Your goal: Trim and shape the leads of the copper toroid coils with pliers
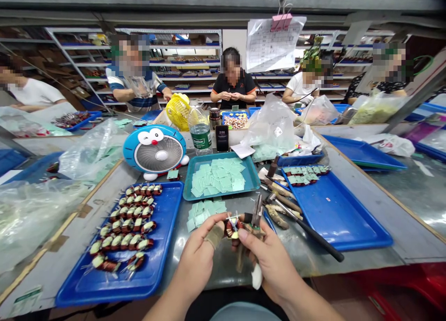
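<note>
A copper-wound toroidal coil (232, 228) with pale end pieces and wire leads pointing up is held between both my hands above the front of the bench. My left hand (202, 246) pinches its left side, with a tan wrap around one finger. From the right, my right hand (272, 253) presses its thumb on the coil; a dark wrap covers one fingertip. Just behind the right fingers stands an upright metal tool (257, 210), its kind unclear. A white scrap (257, 277) hangs below that hand. Pale green square sheets (205, 212) lie beyond my left hand.
Left, a blue tray (163, 232) carries rows of coils (127, 226). A teal tray (256, 177) holds green sheets. Right are a hammer (303, 226), other tools and a blue tray (348, 219) with sheet-topped coils. A cartoon fan (155, 151), bottle (201, 135) and phone (222, 138) stand behind. Co-workers sit opposite.
</note>
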Tool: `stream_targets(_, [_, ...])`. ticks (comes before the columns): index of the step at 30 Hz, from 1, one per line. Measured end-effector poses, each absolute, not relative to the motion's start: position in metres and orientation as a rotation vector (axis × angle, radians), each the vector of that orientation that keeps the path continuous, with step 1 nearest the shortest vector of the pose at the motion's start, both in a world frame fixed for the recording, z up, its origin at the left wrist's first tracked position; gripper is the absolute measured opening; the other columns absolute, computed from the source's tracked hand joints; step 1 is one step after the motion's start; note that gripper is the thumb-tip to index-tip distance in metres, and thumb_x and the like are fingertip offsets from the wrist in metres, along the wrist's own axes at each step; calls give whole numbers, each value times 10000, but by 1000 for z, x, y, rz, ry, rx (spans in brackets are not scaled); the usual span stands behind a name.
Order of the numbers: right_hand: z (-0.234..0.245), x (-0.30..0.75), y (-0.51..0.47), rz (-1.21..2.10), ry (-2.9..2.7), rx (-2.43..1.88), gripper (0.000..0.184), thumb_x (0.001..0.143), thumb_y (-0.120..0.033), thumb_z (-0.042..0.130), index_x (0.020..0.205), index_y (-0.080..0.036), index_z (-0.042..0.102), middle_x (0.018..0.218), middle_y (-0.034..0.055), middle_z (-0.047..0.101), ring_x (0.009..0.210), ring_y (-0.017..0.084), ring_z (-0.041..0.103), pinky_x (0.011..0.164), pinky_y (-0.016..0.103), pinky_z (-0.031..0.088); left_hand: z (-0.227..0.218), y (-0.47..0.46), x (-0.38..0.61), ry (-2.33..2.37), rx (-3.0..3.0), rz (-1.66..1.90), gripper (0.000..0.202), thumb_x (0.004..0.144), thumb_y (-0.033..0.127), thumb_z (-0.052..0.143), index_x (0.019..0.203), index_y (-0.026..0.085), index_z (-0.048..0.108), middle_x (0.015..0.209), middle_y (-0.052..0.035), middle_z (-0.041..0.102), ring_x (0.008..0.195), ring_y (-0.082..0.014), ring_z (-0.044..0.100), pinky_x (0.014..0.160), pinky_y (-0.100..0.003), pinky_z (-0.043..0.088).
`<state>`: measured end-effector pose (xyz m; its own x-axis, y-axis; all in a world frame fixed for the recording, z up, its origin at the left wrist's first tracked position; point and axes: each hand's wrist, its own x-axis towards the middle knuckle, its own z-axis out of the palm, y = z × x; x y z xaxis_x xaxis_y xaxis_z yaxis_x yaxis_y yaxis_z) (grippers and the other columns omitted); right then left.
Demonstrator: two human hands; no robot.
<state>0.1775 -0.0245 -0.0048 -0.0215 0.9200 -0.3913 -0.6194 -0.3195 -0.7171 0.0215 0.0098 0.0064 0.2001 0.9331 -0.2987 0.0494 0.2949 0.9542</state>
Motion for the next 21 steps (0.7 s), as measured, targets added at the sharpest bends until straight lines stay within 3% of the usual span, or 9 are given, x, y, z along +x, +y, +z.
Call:
stream_targets(6, [0,177,-24,1663,-374,-966,475,751,-349,884,1150,-206,668,991,42,727,784,151,653,742,270,539,9,8,18,1222,1174,771,442,948,505,553,1310,261,623,1338,-47,668,1222,-226,625,1062,-298,447])
stream_targets(12, [-5,180,-27,1645,-405,-977,502,772,-369,869,1188,-207,640,1028,58,737,814,169,669,772,294,542,11,1,19,1232,1164,717,510,949,533,536,1386,269,536,1328,-66,672,1142,-226,663,940,-293,527])
stream_targets(17, [-8,182,-28,1587,-570,-1027,529,826,-401,823,1260,-212,586,1131,83,740,986,232,711,920,370,545,2,-8,20,1197,1218,765,536,943,490,575,1432,285,494,1455,-66,580,1311,-228,579,1114,-328,474])
stream_targets(21, [-8,183,-31,1423,-745,-1127,531,864,-434,779,1292,-212,557,1239,101,717,1101,241,699,996,364,529,0,-12,24,1199,1223,783,554,926,490,607,1437,301,509,1511,-49,527,1389,-229,517,1197,-336,406])
